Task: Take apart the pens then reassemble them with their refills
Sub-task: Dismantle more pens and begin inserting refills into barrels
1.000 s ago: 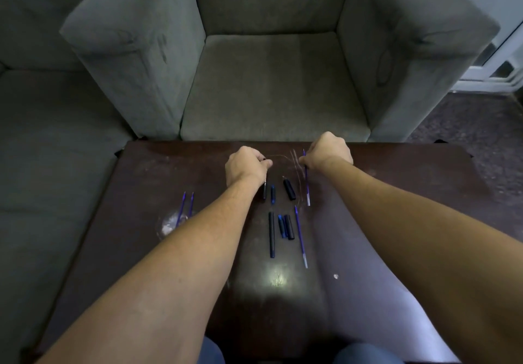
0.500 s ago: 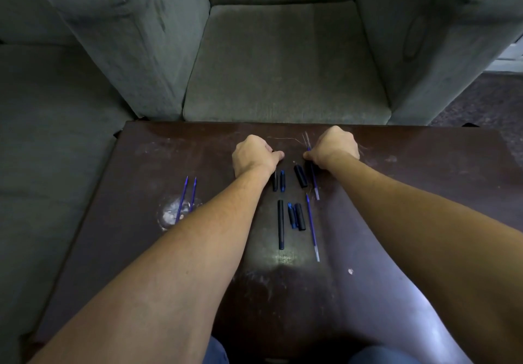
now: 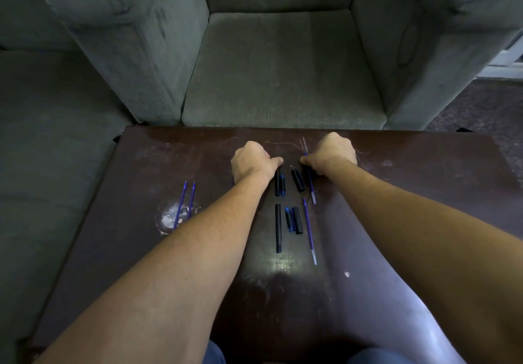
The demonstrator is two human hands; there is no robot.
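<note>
Tabletop [image 3: 424,194] centre is crowded: a long black pen barrel [image 3: 278,228], short blue and black pieces [image 3: 293,220] and a blue refill [image 3: 309,235] are laid side by side, near each other, with narrow gaps between. Toward the far edge, more black pieces [image 3: 298,181] and a second refill [image 3: 311,185] are hemmed between the left hand [image 3: 252,162] and right hand [image 3: 331,153], both curled. Two spare refills [image 3: 184,203] lie toward the left edge, well apart. Both forearms block the near corners. The right side and far-left corner are left open. An armchair [image 3: 283,66] stands against the far edge.
</note>
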